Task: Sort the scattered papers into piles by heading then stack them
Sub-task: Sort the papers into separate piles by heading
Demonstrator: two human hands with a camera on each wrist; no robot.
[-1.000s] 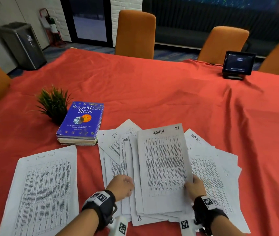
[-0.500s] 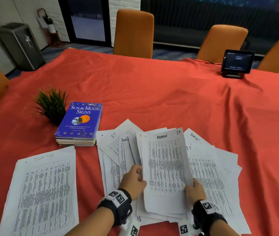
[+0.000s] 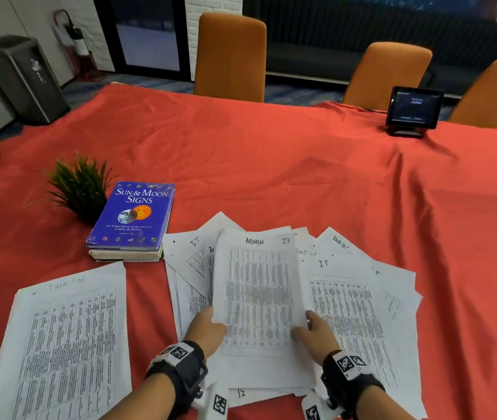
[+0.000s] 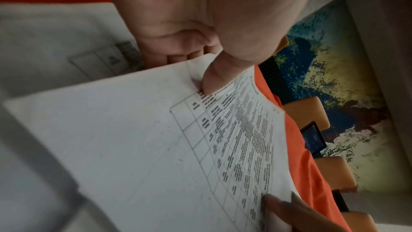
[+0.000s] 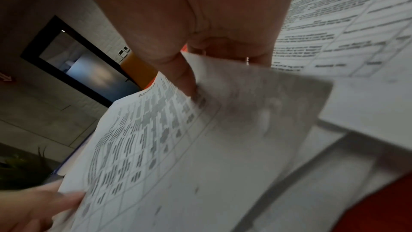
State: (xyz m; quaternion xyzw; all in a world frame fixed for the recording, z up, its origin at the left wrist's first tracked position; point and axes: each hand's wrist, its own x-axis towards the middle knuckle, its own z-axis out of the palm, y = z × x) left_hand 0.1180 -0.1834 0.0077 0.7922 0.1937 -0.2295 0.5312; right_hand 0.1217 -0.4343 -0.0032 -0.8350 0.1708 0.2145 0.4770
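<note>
A printed sheet headed ADMIN (image 3: pixel 256 286) is lifted a little above a fan of scattered papers (image 3: pixel 362 298) on the red tablecloth. My left hand (image 3: pixel 211 321) pinches its lower left edge. In the left wrist view the thumb (image 4: pixel 214 77) lies on top of the ADMIN sheet (image 4: pixel 144 138) and the other fingers are under it. My right hand (image 3: pixel 309 324) pinches the lower right edge, with its thumb (image 5: pixel 183 75) on the printed face of the ADMIN sheet (image 5: pixel 178 147). Sheets headed IT (image 3: pixel 323 263) and Task List (image 3: pixel 305 252) show in the fan. A separate Task List pile (image 3: pixel 68 344) lies at the near left.
A blue book (image 3: pixel 135 216) on a small book stack and a small green plant (image 3: pixel 80 186) stand left of the fan. A dark tablet on a stand (image 3: pixel 412 109) is at the far right edge. Orange chairs (image 3: pixel 230 56) line the far side.
My left hand moved from a loose fist on the papers to the ADMIN sheet's left edge and pinched it. The sheet has risen and shifted left, uncovering more of the IT sheet.
</note>
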